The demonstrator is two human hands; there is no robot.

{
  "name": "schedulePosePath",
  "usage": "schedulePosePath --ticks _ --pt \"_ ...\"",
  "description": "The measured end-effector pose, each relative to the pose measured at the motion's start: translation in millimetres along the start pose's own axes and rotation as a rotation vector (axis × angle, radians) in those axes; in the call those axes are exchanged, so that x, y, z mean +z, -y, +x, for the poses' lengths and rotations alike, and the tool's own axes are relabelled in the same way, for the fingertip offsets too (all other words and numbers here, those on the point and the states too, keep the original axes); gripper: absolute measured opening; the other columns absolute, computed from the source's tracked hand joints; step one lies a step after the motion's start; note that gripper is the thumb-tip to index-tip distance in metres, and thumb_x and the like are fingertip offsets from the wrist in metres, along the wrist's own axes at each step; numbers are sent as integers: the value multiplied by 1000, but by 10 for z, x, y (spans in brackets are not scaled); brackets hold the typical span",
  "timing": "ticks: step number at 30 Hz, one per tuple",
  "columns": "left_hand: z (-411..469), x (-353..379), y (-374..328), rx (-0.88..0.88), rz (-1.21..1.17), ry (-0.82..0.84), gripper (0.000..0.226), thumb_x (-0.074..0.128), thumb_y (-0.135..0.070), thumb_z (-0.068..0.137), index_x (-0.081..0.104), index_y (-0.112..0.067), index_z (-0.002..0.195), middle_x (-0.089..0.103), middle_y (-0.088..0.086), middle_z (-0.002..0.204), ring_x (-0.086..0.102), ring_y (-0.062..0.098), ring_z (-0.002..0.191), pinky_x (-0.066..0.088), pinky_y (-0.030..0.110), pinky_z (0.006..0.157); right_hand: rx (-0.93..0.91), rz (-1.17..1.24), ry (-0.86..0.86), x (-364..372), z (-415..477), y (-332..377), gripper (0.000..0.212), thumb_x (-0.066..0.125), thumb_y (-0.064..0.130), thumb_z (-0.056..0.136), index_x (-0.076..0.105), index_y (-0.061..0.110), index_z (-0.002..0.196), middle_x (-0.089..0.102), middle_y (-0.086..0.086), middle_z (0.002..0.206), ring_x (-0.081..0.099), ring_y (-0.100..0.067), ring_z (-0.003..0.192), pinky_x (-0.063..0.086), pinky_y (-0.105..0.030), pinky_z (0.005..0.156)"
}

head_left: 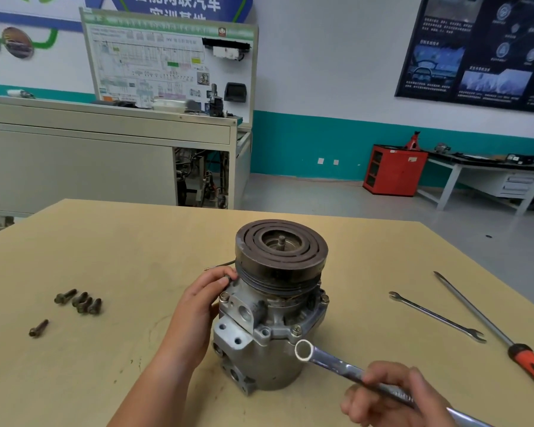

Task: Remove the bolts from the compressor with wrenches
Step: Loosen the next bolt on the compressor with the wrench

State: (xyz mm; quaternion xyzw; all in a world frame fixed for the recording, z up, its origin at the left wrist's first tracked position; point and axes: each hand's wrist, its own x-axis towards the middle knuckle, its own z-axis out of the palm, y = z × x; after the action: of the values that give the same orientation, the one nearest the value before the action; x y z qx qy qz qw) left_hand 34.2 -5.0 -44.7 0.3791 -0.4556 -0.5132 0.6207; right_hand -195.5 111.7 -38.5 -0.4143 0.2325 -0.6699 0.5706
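ring wrench (336, 365) by compressor (269, 349); spare wrench (436, 317), screwdriver (487, 323) right (bolts (79, 302) left)

Setting: vehicle-training workshop. Evidence: wiring-diagram teaching board (170, 60) on a cabinet stand; dark poster (481, 47) of car systems on the white-and-teal wall; red tool cabinet (395, 171), red jack stand (413, 140) showing above it; grey steel table (487, 171) with drawers; wooden table (136, 257) carrying an open-ended wrench (436, 317) and a screwdriver (490, 322).
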Motion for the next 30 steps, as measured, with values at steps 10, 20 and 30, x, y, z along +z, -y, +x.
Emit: schedulePosePath --ticks 10,20,30 --pt "-44 32 -9 3 -12 0 20 41 -9 95 59 0 97 65 20 110 63 31 94 46 42 84 -151 -459 -59 251 77 -13 54 77 49 51 63 16 91 68 -14 58 67 -26 52 38 -14 36" --pt "-173 49 9 246 97 -75 10 59 -28 78 59 -25 69 66 -3 103 62 12 97 47 25 79 -96 -690 -101 455 -61 3 38 54 19 61 73 47 77 72 -8 81 69 -14 64 47 -22 42" --pt "-173 43 40 287 76 10 9 62 -39 65 59 -31 63 65 -15 102 60 9 101 46 23 79 -2 -587 -62 629 -120 100 68 68 84 17 74 44 71 72 -8 85 69 -16 66 56 -30 58"
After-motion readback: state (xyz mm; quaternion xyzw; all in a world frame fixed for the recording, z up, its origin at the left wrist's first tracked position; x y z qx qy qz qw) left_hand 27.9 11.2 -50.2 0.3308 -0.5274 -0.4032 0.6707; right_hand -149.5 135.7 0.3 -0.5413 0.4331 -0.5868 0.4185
